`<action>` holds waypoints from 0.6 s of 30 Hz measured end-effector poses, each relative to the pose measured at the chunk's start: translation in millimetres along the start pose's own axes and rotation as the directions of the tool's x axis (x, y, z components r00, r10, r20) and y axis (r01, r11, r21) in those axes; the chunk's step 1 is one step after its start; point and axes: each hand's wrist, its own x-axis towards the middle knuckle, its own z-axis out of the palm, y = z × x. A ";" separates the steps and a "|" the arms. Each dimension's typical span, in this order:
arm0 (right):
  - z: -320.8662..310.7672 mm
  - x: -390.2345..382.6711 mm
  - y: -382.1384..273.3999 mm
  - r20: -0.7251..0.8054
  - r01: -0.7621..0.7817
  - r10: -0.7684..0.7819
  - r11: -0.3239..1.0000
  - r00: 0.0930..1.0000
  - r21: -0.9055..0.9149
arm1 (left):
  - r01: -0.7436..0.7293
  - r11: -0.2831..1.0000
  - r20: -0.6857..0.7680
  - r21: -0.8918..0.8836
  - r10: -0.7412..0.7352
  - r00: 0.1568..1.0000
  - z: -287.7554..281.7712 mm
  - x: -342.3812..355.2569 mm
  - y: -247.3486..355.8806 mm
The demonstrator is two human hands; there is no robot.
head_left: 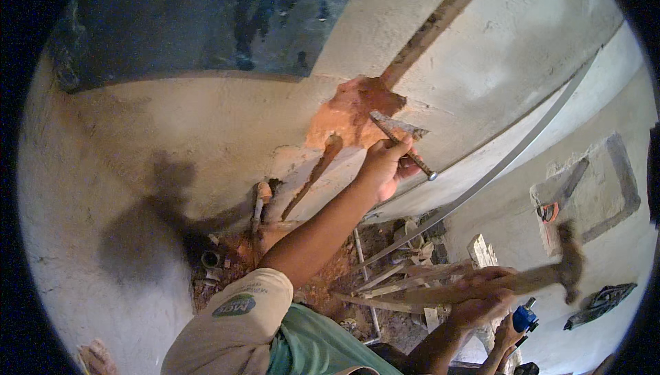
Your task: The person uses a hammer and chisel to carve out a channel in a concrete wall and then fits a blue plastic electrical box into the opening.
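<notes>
My left hand is closed around a rusty steel chisel. The chisel's tip rests at or close to a broken patch in the wall, where orange-red brick shows through the plaster. Its round struck end points down to the right, away from the patch. Lower right, my right hand grips the wooden handle of a hammer. The hammer is smeared by motion, its head well apart from the chisel. A narrow channel is cut into the wall below the patch.
An orange-ended pipe sticks out by the wall. Rubble and wooden boards lie below. A long pale strip curves along the right. Near my right arm, another person's hand holds a blue object. A dark panel covers the upper left.
</notes>
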 end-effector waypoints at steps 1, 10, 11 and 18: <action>5.3 7.0 -7.0 -0.081 0.056 -0.047 0.992 0.996 0.117 | 0.004 0.999 0.006 -0.034 -0.003 1.000 0.3 -0.4 3.1; 23.8 18.0 -50.7 -0.236 0.102 0.241 0.466 0.941 0.879 | 0.001 0.989 -0.021 -0.148 -0.004 1.000 6.5 5.8 12.7; 22.7 10.7 -28.2 -0.152 -0.003 0.231 0.558 0.961 0.830 | 0.002 0.988 -0.036 -0.155 -0.007 0.999 9.4 7.0 12.9; 53.1 -37.4 7.1 0.252 -0.224 0.261 0.960 0.932 -0.169 | 0.031 0.987 -0.157 -0.161 -0.056 0.986 20.4 9.6 10.2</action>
